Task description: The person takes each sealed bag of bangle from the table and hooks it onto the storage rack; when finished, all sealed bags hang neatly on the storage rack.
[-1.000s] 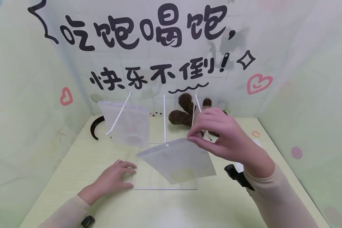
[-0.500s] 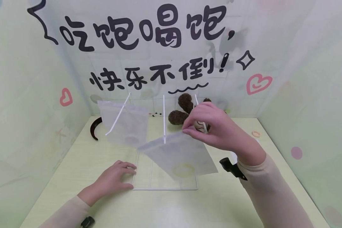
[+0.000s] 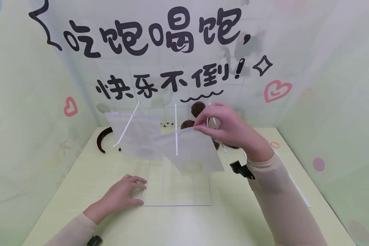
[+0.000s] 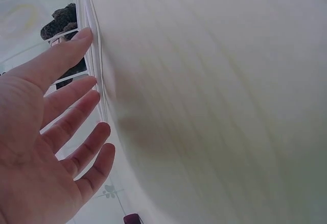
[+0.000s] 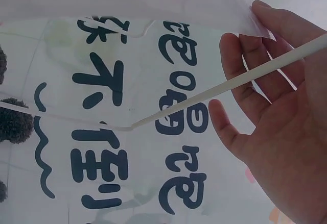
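Note:
My right hand (image 3: 227,128) pinches the upper right corner of a translucent zip bag (image 3: 200,150), which has a pale yellow ring (image 3: 192,166) in it. A middle prong (image 3: 176,118) of a white wire rack crosses the bag, its tip showing on the near side; whether it passes through the bag's hole is hard to tell. A second translucent bag (image 3: 135,131) hangs at the left prong (image 3: 129,124). With fingers extended, my left hand (image 3: 120,191) rests at the left edge of the rack's base (image 3: 176,205); the left wrist view shows its fingertips (image 4: 87,35) against the white wire.
Behind the rack lies a brown plush toy (image 3: 198,110), partly covered by my right hand. A dark curved hair band (image 3: 101,140) is at back left. At right are an orange ring (image 3: 275,144) and a white strip (image 3: 299,191) beside the sleeve. Walls enclose the table.
My right hand has moved up and slightly left, carrying the bag from below the middle prong's tip to farther along that prong. The left hand has stayed on the rack's base.

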`<action>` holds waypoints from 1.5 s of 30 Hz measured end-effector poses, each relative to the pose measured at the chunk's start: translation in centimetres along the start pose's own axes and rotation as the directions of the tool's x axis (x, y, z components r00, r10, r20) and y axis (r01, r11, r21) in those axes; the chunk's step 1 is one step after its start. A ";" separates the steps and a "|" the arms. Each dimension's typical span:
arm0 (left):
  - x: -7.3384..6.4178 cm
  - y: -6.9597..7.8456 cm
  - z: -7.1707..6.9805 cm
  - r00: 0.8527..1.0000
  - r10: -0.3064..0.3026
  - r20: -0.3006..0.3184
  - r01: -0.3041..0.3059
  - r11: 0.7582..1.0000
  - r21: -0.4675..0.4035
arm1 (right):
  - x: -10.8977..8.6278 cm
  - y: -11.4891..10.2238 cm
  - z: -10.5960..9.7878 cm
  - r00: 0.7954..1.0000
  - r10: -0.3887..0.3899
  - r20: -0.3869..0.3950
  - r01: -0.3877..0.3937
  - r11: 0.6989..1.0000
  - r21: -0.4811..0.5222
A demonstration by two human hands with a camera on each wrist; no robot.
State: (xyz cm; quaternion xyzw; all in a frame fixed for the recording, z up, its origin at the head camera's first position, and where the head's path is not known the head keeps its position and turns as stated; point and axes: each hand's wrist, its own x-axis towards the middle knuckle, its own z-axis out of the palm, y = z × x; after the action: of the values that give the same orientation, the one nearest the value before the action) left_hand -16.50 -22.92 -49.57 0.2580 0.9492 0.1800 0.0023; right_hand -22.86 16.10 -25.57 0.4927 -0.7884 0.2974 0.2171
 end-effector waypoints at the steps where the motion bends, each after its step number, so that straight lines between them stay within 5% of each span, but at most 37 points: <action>1: 0.0 0.0 0.0 1.000 0.000 -0.001 0.000 1.000 -0.001 | 0.1 0.2 0.0 1.000 0.006 -0.004 -0.006 1.000 -0.008; 19: 0.0 -0.2 0.4 1.000 0.012 0.002 -0.012 1.000 0.013 | 1.1 2.9 0.3 0.992 0.116 0.039 -0.112 0.990 -0.086; 27: -0.1 -0.2 0.5 1.000 0.002 0.000 -0.002 1.000 0.012 | -0.3 4.0 0.4 0.996 0.041 -0.076 -0.042 0.999 -0.017; 34: 0.0 0.1 0.7 1.000 -0.004 -0.023 0.003 1.000 -0.017 | -4.4 5.9 -0.5 0.978 0.093 -0.189 -0.103 0.994 -0.042; 45: -0.1 0.1 0.5 1.000 -0.031 -0.004 0.031 0.999 -0.008 | -14.4 9.3 -2.1 0.962 0.229 -0.151 -0.254 0.952 -0.172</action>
State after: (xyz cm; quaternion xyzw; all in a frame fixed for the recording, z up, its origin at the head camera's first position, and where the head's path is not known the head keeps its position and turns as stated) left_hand -16.33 -22.70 -50.02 0.2427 0.9525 0.1841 0.0041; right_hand -25.13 30.02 -35.51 0.3493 -0.8519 0.2764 0.2756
